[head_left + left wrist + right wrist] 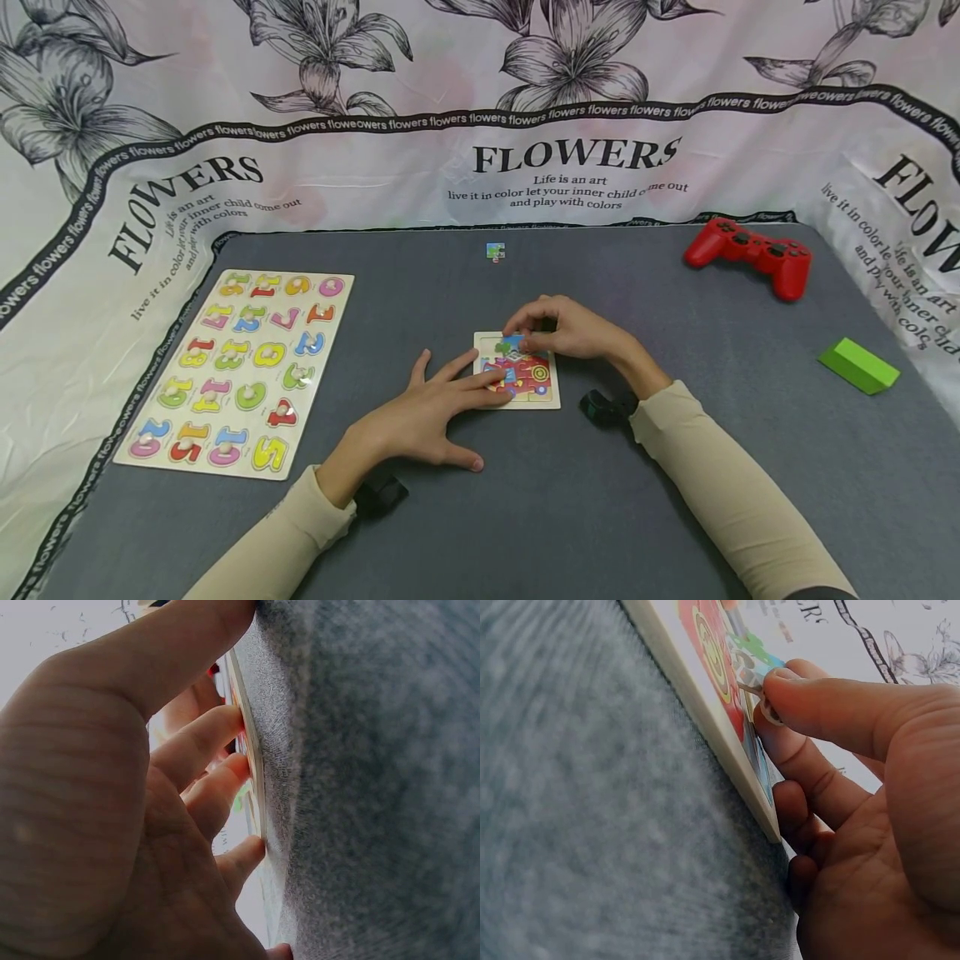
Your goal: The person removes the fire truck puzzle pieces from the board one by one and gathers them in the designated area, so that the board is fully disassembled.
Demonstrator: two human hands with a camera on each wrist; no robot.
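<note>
A small jigsaw puzzle board (pixel 553 397) with a pale frame and a red vehicle picture lies flat on the grey table. My left hand (pixel 423 417) spreads over its left side, with straight fingertips resting on the picture and edge. At the top of the board, my right hand (pixel 577 329) pinches a puzzle piece (pixel 751 666) between thumb and index finger. This piece shows green, blue and grey parts and is tilted over the board in the right wrist view. Fingers partly hide it.
Beyond the board lies another small puzzle piece (pixel 495 251). A number puzzle board (pixel 296 450) with knobbed pieces is at the left. To the right are a red game controller (pixel 750 252) and a green block (pixel 859 365). A flower-printed sheet (pixel 375 183) borders the table.
</note>
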